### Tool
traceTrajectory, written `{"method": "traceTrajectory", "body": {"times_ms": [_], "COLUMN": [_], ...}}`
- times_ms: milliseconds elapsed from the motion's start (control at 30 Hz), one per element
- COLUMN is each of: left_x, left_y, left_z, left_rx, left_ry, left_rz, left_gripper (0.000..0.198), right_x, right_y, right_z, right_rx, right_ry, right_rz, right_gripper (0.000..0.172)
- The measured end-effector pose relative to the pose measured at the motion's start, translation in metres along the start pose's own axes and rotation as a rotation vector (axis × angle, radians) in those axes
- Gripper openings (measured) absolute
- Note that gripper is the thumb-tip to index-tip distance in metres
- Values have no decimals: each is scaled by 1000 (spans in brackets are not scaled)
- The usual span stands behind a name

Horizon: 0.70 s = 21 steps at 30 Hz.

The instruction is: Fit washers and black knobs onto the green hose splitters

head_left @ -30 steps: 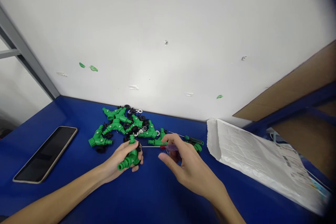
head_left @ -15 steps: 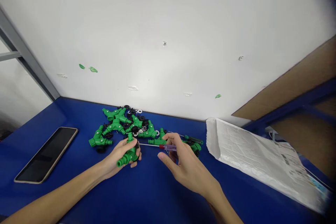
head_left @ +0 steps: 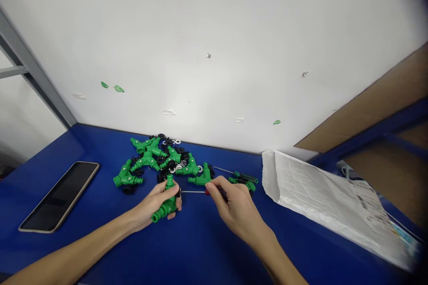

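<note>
Green plastic Y-shaped hose connector (head_left: 166,206) sits gripped in the closed left hand (head_left: 155,202), with one spout angled down-left toward the person and another stem pointing up and away. To its right, the right hand (head_left: 236,205) pinches a red-handled screwdriver (head_left: 193,192), the handle mostly hidden by the fingers. Its thin shaft runs nearly level leftward, the tip just beside the connector's right side. Directly behind lies a heap of green connectors (head_left: 154,156) mixed with black fittings (head_left: 171,165). A green-handled screwdriver (head_left: 245,178) lies further right on the blue tabletop (head_left: 200,242), between the hands and a white paper bag (head_left: 321,200); a phone (head_left: 59,197) rests far left.
</note>
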State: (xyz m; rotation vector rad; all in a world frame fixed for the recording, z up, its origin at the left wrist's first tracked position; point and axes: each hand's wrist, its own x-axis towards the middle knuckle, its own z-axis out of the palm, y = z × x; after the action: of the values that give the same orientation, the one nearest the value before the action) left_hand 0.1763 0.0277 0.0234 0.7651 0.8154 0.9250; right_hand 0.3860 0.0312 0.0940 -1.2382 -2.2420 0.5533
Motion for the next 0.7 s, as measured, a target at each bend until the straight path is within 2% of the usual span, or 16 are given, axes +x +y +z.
{"method": "traceTrajectory", "body": {"times_ms": [67,167,300,433,500,633,700], "left_x": [0,0,0,1,1,0,0], "left_y": [3,8,11,9,8,12,16], "left_z": [1,0,-3,-3,-2,-1,-2], "left_rx": [-33,-95,-119,-75,-50,-65,-81], "left_ry": [20,14,-38,-16,-11,9,29], "left_rz": [-1,16,17,42,40,79,102], "left_gripper": [30,27,25,26,27,26,25], "right_x": [1,0,0,1,1,2,1], "right_y": [-4,-3,9,15,13,5,2], "right_z": [-5,-10,-7,-1,0,2,2], "right_rx": [18,54,-18,-157,-124,-68,-59], "right_ry": [-50,-77,26,44,36,-58,-96], "right_rz": [16,-94,-297,-406,-352,-59,7], "right_gripper": [13,7,16,18,19,30,26]}}
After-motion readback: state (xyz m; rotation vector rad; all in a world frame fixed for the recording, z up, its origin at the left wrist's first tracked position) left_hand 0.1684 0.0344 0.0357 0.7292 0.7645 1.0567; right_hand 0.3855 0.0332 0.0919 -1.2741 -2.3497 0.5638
